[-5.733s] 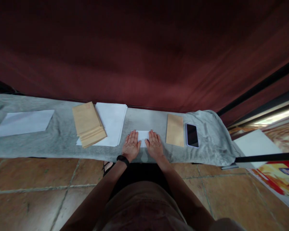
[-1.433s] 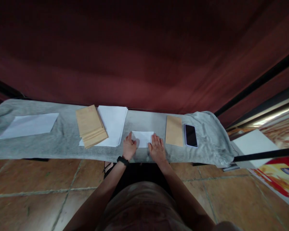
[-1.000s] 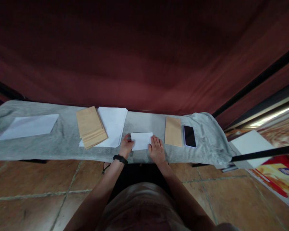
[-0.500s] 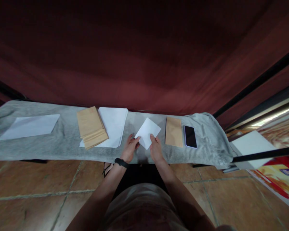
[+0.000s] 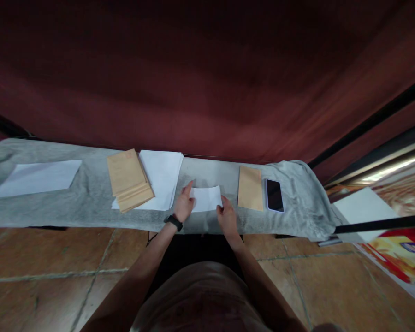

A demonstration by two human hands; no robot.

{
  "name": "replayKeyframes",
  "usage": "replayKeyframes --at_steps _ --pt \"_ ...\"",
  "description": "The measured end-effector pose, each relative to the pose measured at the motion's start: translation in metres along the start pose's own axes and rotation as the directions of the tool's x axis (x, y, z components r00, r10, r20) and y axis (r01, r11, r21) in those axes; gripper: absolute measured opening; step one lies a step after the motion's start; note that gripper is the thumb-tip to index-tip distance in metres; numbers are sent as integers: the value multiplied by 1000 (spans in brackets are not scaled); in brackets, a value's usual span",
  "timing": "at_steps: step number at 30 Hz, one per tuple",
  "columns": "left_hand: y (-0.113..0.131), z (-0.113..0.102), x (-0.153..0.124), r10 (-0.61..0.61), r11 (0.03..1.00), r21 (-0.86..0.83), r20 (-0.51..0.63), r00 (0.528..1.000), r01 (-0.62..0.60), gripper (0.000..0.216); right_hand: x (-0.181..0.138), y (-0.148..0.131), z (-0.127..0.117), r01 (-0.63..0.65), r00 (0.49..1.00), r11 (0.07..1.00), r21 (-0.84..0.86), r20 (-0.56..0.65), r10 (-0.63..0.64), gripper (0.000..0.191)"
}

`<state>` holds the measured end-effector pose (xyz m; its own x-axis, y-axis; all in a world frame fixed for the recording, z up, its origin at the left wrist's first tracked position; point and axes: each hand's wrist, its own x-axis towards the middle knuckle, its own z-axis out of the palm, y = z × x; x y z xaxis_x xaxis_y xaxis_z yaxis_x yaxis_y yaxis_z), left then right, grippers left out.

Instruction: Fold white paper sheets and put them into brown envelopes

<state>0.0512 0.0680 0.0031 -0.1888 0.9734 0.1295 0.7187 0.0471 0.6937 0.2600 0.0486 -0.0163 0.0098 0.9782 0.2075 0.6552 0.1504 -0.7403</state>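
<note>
A small folded white paper (image 5: 206,198) lies flat on the grey cloth (image 5: 90,203) in front of me. My left hand (image 5: 184,205), with a black band on its wrist, rests on the paper's left edge, its forefinger stretched out along it. On the opposite side, at the paper's lower right corner, my right hand (image 5: 226,216) pinches the paper with curled fingers.
Left of my hands lie a stack of brown envelopes (image 5: 127,180) on a stack of white sheets (image 5: 162,177). A single white sheet (image 5: 36,177) lies far left. To the right are one brown envelope (image 5: 251,187) and a dark phone (image 5: 274,195). A dark red curtain (image 5: 207,78) hangs behind.
Half a second ago both hands held the paper lifted and turned like a diamond. Now it lies flat and level on the cloth, with a hand at either end.
</note>
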Motion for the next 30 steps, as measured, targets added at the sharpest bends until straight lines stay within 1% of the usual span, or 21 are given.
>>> replayKeyframes --at_steps 3,5,7,9,11,13,15,18,25,30 --pt "7 4 -8 51 982 184 -1 999 -50 67 -3 -1 -3 96 995 967 -236 -1 -99 46" --pt "12 9 -16 129 947 298 -23 991 -116 60 -2 -3 -4 142 989 941 -306 0 -149 46" --pt "17 16 -24 214 905 375 13 977 -203 52 2 -6 0 196 979 938 -287 8 -203 45" --pt "22 26 -31 274 868 399 113 955 -297 51 6 -11 8 269 963 936 -228 55 -264 45" --pt "27 36 -37 298 837 406 223 928 -367 55 10 -16 17 331 942 923 -197 132 -310 47" --pt "31 43 -41 301 813 421 286 910 -401 58 12 -19 24 373 921 904 -210 204 -333 49" --pt "32 46 -43 302 799 439 299 905 -411 61 13 -18 26 393 911 885 -251 240 -336 50" --pt "32 46 -43 301 795 452 284 911 -404 63 13 -12 22 398 910 861 -317 256 -327 51" --pt "26 43 -41 297 793 468 262 918 -390 59 15 2 14 428 897 814 -392 297 -329 52" --pt "21 40 -42 268 799 491 225 937 -346 59 15 8 10 417 904 797 -437 285 -317 54"
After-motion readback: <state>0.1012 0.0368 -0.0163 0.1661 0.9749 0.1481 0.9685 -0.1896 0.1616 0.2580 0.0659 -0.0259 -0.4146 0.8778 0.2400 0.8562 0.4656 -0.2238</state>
